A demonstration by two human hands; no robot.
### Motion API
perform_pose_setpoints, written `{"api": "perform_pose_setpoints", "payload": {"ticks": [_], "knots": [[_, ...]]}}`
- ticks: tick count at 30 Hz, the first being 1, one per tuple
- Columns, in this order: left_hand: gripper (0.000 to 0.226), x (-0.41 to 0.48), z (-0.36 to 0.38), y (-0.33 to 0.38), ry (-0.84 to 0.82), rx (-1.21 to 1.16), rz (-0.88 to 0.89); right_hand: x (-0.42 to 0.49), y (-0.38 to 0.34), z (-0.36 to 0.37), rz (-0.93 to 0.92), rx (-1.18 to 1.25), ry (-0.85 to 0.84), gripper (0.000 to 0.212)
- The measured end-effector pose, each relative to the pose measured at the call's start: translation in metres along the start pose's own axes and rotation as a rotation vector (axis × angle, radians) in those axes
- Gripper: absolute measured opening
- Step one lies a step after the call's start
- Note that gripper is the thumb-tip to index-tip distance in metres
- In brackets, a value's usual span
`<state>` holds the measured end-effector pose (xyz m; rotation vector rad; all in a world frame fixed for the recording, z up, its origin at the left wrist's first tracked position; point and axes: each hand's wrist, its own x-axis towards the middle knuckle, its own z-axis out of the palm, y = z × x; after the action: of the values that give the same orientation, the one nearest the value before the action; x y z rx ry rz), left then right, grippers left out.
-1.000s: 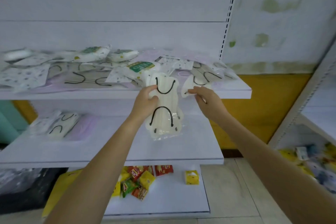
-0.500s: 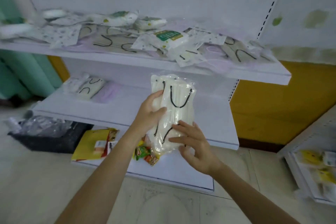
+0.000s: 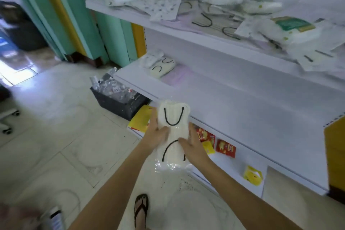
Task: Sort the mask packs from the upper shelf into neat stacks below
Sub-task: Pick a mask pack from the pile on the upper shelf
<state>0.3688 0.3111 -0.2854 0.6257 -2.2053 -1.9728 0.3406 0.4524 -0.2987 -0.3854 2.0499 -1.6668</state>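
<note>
I hold a clear pack of white masks with black ear loops (image 3: 173, 117) upright in front of the middle shelf's edge. My left hand (image 3: 155, 134) grips its left side and my right hand (image 3: 193, 147) grips its lower right side. The upper shelf (image 3: 141, 21) carries a loose scatter of mask packs (image 3: 224, 13), some white with black loops, some with green labels. On the middle shelf (image 3: 233, 102), at its far left end, lies a small stack of mask packs (image 3: 162, 65) beside a pale purple pack (image 3: 179, 78).
A black crate of clear wrapped items (image 3: 119, 99) stands on the floor by the shelf's left end. The bottom shelf holds a yellow card (image 3: 140, 120), red snack packets (image 3: 225, 148) and a yellow packet (image 3: 253, 174). My sandalled foot (image 3: 141, 209) is on the tiled floor.
The view has swung left and down. The pack has come down from the upper shelf to below the middle shelf's edge, and my right hand has closed on its lower side.
</note>
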Motion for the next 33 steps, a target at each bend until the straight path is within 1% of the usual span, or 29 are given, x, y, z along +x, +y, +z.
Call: {"api": "perform_pose_setpoints", "payload": {"ticks": [2, 4, 5, 6, 8, 10, 11, 13, 15, 17, 20, 24, 27, 29, 33], "knots": [[0.061, 0.025, -0.029, -0.007, 0.046, -0.006, -0.002, 0.025, 0.0, 0.022, 0.034, 0.041, -0.03, 0.047], [0.071, 0.055, -0.061, -0.011, 0.069, -0.034, -0.05, 0.053, -0.005, 0.046, 0.052, 0.042, -0.033, 0.053], [0.07, 0.07, -0.078, -0.011, 0.069, -0.048, -0.079, 0.069, -0.008, 0.059, 0.061, 0.046, -0.022, 0.056], [0.063, 0.086, -0.093, -0.012, 0.063, -0.048, -0.094, 0.086, -0.01, 0.072, 0.063, 0.045, -0.004, 0.056], [0.047, 0.112, -0.119, -0.011, 0.009, -0.06, -0.127, 0.118, -0.018, 0.096, 0.063, 0.031, 0.045, 0.056], [0.043, 0.135, -0.145, -0.013, -0.073, -0.038, -0.193, 0.146, -0.025, 0.12, 0.062, 0.04, 0.093, 0.055], [0.043, 0.148, -0.158, -0.015, -0.123, 0.0, -0.202, 0.16, -0.028, 0.131, 0.065, 0.05, 0.129, 0.054], [0.052, 0.178, -0.178, -0.026, -0.191, 0.081, -0.21, 0.184, -0.032, 0.148, 0.106, 0.076, 0.207, 0.054], [0.052, 0.212, -0.189, -0.039, -0.214, 0.145, -0.171, 0.204, -0.033, 0.16, 0.177, 0.08, 0.259, 0.054], [0.054, 0.245, -0.192, -0.043, -0.216, 0.183, -0.136, 0.225, -0.032, 0.166, 0.2, 0.059, 0.278, 0.057], [0.066, 0.297, -0.189, -0.032, -0.253, 0.165, -0.145, 0.27, -0.03, 0.165, 0.227, 0.06, 0.335, 0.06], [0.06, 0.362, -0.175, -0.009, -0.338, 0.196, -0.112, 0.355, -0.025, 0.145, 0.246, 0.114, 0.46, 0.061], [0.063, 0.415, -0.17, -0.011, -0.35, 0.31, -0.191, 0.418, -0.021, 0.126, 0.273, 0.144, 0.528, 0.061], [0.063, 0.447, -0.166, -0.02, -0.327, 0.392, -0.162, 0.451, -0.013, 0.118, 0.299, 0.128, 0.544, 0.061], [0.05, 0.512, -0.153, -0.039, -0.215, 0.506, 0.0, 0.516, 0.002, 0.105, 0.298, 0.049, 0.578, 0.063]]}}
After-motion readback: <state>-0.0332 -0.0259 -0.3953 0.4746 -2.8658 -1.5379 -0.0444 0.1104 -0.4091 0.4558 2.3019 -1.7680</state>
